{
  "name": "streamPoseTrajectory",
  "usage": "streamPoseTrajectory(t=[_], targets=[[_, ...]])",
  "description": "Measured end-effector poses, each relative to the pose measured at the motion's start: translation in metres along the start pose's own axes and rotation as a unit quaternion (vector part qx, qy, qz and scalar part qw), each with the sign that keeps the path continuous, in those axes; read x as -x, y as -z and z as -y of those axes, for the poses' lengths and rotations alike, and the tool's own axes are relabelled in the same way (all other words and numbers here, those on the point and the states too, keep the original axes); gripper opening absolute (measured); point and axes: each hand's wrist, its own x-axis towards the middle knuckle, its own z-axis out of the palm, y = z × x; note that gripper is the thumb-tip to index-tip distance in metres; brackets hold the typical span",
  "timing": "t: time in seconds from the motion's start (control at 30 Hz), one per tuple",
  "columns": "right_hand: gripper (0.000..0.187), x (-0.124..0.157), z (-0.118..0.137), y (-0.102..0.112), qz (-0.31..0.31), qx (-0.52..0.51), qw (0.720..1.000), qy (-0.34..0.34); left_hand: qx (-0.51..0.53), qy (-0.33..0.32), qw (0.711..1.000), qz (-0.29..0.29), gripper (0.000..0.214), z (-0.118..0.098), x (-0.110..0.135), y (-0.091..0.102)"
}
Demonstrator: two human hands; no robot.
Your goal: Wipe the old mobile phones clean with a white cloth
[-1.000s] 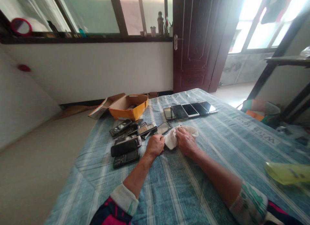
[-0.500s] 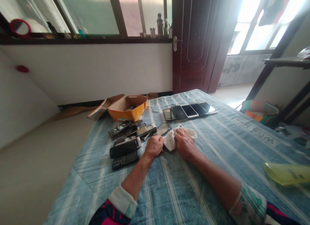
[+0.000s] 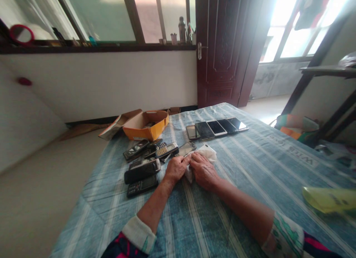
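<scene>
The step in hand looks like wiping: a white cloth (image 3: 210, 155) lies bunched under the right hand (image 3: 204, 171), over what appears to be a white phone (image 3: 207, 148). Most of the phone is covered; only a pale corner shows, just beyond the right hand's fingers.

The left hand (image 3: 176, 169) is curled closed, seemingly clamped on the phone's left edge, although the contact itself is hidden. The right hand is laid palm down, fingers close together, pressing the cloth against the phone. The fingertips of the two hands meet or nearly meet.

The next move, as far as can be judged, calls for a firm left-hand hold while the right hand draws the cloth away from it toward the exposed corner, with light pressure on the screen or back.

Both forearms reach forward and inward over the striped cover (image 3: 178, 228), the right one at a wider slant, wrists low. Just beyond the left hand lies a grey-framed phone (image 3: 187, 148); to its left is a heap of old phones (image 3: 167, 149), and past the right hand, well apart, a row of phones (image 3: 217, 128).
</scene>
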Motion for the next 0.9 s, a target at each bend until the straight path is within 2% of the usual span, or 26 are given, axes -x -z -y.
streamPoseTrajectory(t=[0.17,0.33,0.4,0.57,0.67,0.77,0.9], targets=[[0.029,0.001,0.000,0.002,0.012,-0.010,1.000,0.011,-0.003,-0.007,1.000,-0.003,0.046,0.001,0.000,0.000],[0.032,-0.005,-0.012,0.011,0.001,0.013,0.996,-0.085,0.011,0.037,0.999,0.028,0.037,0.003,0.003,-0.003],[0.034,-0.002,-0.012,0.012,0.004,0.017,0.994,-0.104,0.012,0.035,0.999,0.028,0.032,0.004,0.003,-0.004],[0.037,0.008,0.001,0.006,0.027,0.018,0.997,-0.063,0.014,0.010,1.000,0.005,0.021,0.005,0.000,-0.003],[0.035,0.008,0.002,0.006,0.027,0.016,0.999,-0.043,0.024,0.010,1.000,0.010,0.020,0.004,0.000,-0.001],[0.032,0.004,-0.011,0.011,0.009,0.024,0.998,-0.053,0.061,0.040,0.997,0.036,0.019,0.003,0.003,-0.001],[0.032,-0.002,-0.037,0.024,-0.045,-0.008,0.990,-0.135,0.165,0.095,0.980,0.060,0.018,-0.002,0.010,0.000]])
